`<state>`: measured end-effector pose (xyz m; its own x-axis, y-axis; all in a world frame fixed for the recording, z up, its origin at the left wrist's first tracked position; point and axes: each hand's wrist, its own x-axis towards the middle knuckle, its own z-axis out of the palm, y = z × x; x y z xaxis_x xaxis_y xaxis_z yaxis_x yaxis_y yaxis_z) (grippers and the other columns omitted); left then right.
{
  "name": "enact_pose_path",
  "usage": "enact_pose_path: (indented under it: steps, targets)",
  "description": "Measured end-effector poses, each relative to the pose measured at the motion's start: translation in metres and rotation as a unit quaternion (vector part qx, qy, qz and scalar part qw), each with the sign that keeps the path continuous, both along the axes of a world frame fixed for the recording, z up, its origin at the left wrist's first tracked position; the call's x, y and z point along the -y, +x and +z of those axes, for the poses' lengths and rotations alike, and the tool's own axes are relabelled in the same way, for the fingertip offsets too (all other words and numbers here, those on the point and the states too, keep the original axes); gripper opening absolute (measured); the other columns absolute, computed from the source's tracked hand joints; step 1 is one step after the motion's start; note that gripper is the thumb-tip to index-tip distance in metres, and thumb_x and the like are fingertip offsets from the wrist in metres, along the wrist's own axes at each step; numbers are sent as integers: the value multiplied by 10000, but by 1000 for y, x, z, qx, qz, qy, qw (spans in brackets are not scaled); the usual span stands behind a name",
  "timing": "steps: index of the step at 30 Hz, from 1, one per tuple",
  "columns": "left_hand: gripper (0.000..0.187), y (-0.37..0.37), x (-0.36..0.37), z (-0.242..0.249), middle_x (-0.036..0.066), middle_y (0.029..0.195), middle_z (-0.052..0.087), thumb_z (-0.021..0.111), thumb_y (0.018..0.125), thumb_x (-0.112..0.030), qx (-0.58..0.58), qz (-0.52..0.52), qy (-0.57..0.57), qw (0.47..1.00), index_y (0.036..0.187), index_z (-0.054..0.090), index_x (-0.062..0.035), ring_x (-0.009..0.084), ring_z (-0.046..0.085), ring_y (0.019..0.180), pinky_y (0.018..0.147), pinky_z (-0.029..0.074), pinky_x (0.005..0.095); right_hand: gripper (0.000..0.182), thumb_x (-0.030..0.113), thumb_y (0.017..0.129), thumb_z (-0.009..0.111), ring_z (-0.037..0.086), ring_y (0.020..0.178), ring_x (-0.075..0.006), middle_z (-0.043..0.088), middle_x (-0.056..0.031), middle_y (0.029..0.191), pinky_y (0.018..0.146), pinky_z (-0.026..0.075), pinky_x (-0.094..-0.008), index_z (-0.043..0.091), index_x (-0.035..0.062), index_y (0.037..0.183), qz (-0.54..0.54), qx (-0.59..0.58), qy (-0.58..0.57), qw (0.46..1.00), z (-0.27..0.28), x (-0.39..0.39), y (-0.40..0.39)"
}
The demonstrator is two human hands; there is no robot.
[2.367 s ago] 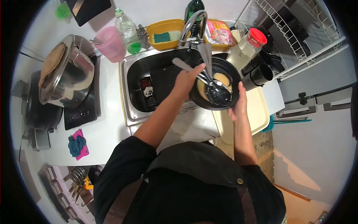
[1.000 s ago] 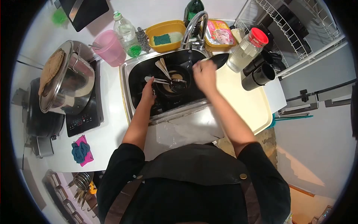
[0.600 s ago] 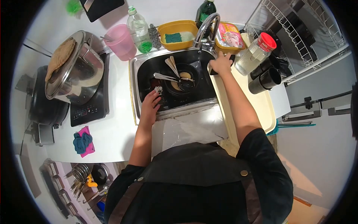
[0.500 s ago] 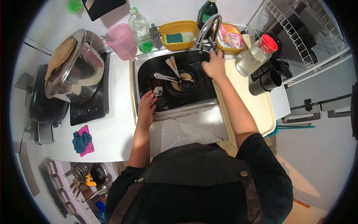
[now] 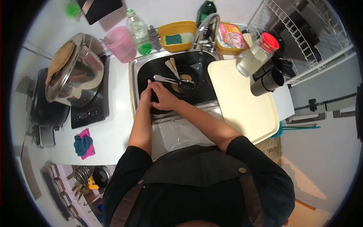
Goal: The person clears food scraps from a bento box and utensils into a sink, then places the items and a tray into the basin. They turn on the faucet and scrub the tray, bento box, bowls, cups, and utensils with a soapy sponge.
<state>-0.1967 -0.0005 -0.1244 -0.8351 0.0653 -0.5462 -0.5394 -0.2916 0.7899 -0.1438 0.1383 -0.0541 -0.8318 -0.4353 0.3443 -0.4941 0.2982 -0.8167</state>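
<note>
A black bowl (image 5: 185, 81) with spoons (image 5: 171, 68) and brownish liquid sits in the steel sink (image 5: 132, 75). Both hands are down in the sink's left part, side by side. My left hand (image 5: 146, 95) and my right hand (image 5: 163, 97) lie over dark dishes at the sink bottom, just left of the bowl. The fingers curl downward; what they grip is hidden.
A cream tray (image 5: 242, 102) lies right of the sink, with a red-capped jar (image 5: 258, 55) and black cups (image 5: 266, 81) behind it. The faucet (image 5: 204, 26), a yellow sponge tub (image 5: 177, 36), a green-liquid bottle (image 5: 138, 32) and a pink cup (image 5: 120, 43) line the back. A pot (image 5: 73, 72) sits on the cooktop at left.
The bowl with spoons went from my hands down into the sink. My right hand reached to the sink's back right corner, then came back left beside my left hand.
</note>
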Motion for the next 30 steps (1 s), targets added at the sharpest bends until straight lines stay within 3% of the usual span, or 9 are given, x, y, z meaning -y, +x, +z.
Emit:
enact_pose_path:
  steps: [4, 7, 12, 14, 16, 18, 20, 22, 30]
  targets:
    - [716, -3, 5, -6, 220, 1245, 478, 440, 866, -555, 104, 117, -127, 980, 1267, 418, 38, 346, 500, 1108, 910, 404, 419, 517, 145, 668, 671, 427, 1133, -358, 430, -198, 1170, 953, 367, -387, 469, 23, 1128, -48, -63, -15, 997, 14, -17, -5]
    - [651, -21, 7, -47, 220, 1220, 501, 399, 895, -517, 141, 37, -286, 947, 1271, 423, 13, 360, 506, 1107, 904, 413, 431, 336, 154, 709, 668, 557, 965, -281, 547, -147, 1035, 828, 445, -359, 563, 7, 993, -79, -105, 1, 991, 59, -55, 4]
    - [476, -36, -9, -58, 229, 1162, 525, 414, 915, -403, -18, -122, -564, 816, 1138, 502, 9, 385, 529, 1041, 866, 430, 464, 165, 82, 757, 618, 595, 636, -153, 604, -87, 784, 596, 482, -262, 608, 15, 907, -211, -15, -6, 977, 106, -140, 53]
    - [409, -38, -17, -62, 228, 1116, 540, 438, 912, -352, -60, -134, -613, 776, 1078, 516, 14, 389, 538, 1008, 846, 437, 469, 143, 45, 772, 585, 566, 648, -94, 609, -51, 773, 589, 460, -237, 610, 18, 910, -341, -22, -70, 937, 99, -175, 77]
    - [348, -29, -26, -62, 221, 1062, 554, 466, 903, -305, -69, -63, -629, 771, 1021, 523, 18, 390, 546, 979, 825, 444, 470, 59, 58, 759, 599, 441, 616, -83, 505, 4, 690, 573, 388, -213, 587, 30, 809, -602, -124, -164, 771, 82, -213, 93]
    - [334, -20, -31, -46, 223, 1071, 539, 484, 895, -285, -82, -66, -626, 773, 1038, 506, 16, 392, 539, 995, 828, 446, 465, 403, 166, 670, 749, 414, 697, -162, 444, -45, 768, 684, 397, -288, 503, 1, 943, -743, -225, -44, 629, 72, -263, 98]
    - [332, -17, -29, -34, 227, 1086, 525, 496, 887, -274, -84, -66, -622, 776, 1055, 489, 13, 395, 529, 1014, 837, 444, 462, 809, 277, 544, 847, 440, 945, -288, 432, -174, 1029, 872, 369, -397, 396, -71, 1117, -749, -196, 39, 632, 54, -303, 94]
    - [340, -17, -27, -30, 233, 1108, 514, 502, 882, -274, -81, -66, -613, 783, 1069, 470, 8, 400, 515, 1036, 850, 440, 460, 883, 294, 527, 851, 441, 1062, -337, 445, -211, 1107, 940, 352, -410, 373, -79, 1169, -673, -221, -8, 706, 47, -318, 86]
    - [367, -4, 0, -13, 223, 1060, 558, 539, 858, -281, -128, -91, -601, 784, 1073, 509, 15, 386, 532, 1014, 852, 440, 439, 829, 239, 548, 833, 557, 981, -315, 544, -217, 1072, 865, 438, -388, 377, -66, 1170, -674, -120, -13, 729, 61, -303, 87]
